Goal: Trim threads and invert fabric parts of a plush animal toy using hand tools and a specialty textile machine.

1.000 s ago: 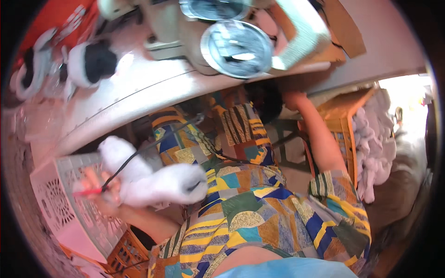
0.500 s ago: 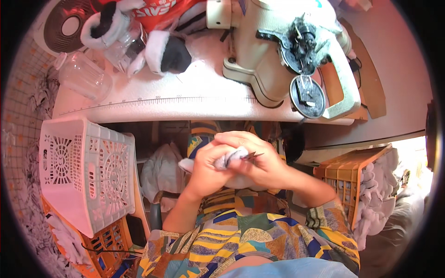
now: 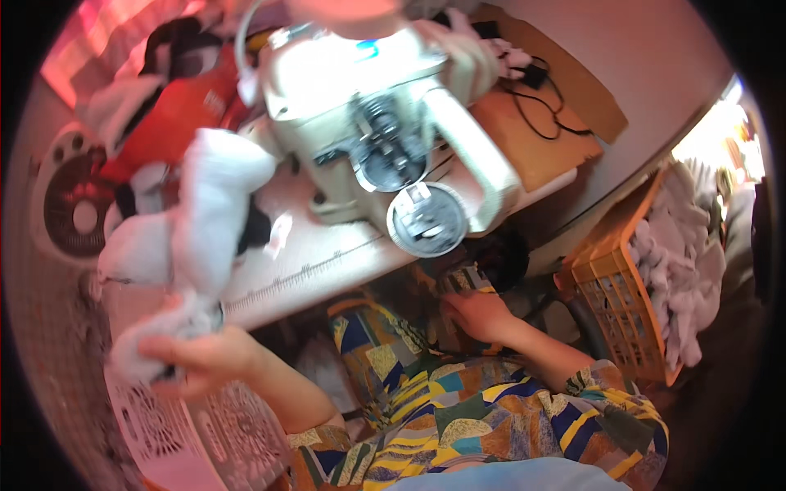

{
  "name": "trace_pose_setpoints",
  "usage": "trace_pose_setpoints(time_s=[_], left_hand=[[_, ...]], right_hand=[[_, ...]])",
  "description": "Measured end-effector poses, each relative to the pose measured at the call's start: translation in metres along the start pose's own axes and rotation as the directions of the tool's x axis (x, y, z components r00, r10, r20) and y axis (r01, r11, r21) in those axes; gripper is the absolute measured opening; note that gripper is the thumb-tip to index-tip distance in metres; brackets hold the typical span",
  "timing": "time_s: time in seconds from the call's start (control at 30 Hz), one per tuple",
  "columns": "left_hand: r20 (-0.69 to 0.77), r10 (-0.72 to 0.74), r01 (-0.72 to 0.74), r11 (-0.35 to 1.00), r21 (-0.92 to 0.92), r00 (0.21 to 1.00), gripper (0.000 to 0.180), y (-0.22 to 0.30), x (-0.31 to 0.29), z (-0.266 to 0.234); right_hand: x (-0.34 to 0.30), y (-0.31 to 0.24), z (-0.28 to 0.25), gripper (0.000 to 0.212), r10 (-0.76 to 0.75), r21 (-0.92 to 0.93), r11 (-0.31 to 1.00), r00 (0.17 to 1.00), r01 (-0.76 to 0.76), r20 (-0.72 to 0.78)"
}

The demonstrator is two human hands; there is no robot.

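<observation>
My left hand (image 3: 205, 360) is closed on one end of a white plush fabric piece (image 3: 217, 221), out to the left above the white basket. The piece is long and limb-shaped, and its far part rises over the table beside the sewing machine. Motion blurs the gripped end. My right hand (image 3: 479, 315) rests low at my thigh, just below the table's front edge. Its fingers are bent downward and partly hidden, so whether anything is in them does not show.
A cream sewing machine (image 3: 483, 155) with an open round cover stands on the white table (image 3: 282, 266), which has a ruler along its edge. Left are a fan (image 3: 61, 192), a red bag (image 3: 176, 110) and the white basket (image 3: 151, 421). An orange crate (image 3: 610, 286) of white plush pieces stands right.
My hands have parted from the white piece between them. The left carried it out leftward, and the right dropped toward my thigh. The dark pointed tip seen earlier no longer shows. The view has turned.
</observation>
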State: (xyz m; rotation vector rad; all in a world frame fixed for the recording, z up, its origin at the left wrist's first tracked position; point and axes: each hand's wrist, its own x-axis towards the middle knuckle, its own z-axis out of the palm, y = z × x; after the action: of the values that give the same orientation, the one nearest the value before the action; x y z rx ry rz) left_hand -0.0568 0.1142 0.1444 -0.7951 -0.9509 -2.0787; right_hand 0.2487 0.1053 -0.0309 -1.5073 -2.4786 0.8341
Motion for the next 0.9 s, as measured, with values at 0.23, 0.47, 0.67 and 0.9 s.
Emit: trace_pose_setpoints(time_s=[0.23,0.47,0.67,0.9], left_hand=[[0.902,-0.076,-0.550,0.770,0.323,0.424,0.044,-0.069,-0.051,0.023],[0.986,-0.151,-0.603,0.782,0.160,0.066,0.041,-0.045,-0.076,0.026],[0.970,-0.037,-0.491,0.857,0.153,0.239,0.036,-0.038,-0.067,0.023],[0.879,0.196,-0.544,0.835,0.082,0.434,0.027,-0.043,-0.071,0.020]], right_hand=[[-0.004,-0.010,-0.135,0.016,0.013,0.096,0.994,0.802,0.056,-0.597],[0.154,0.052,-0.240,0.022,-0.033,0.037,0.991,0.508,0.128,-0.860],[0.283,0.117,-0.251,0.029,-0.163,-0.249,0.967,0.607,-0.059,-0.778],[0.283,0.116,-0.331,0.027,0.463,0.454,0.790,0.085,0.412,-0.882]])
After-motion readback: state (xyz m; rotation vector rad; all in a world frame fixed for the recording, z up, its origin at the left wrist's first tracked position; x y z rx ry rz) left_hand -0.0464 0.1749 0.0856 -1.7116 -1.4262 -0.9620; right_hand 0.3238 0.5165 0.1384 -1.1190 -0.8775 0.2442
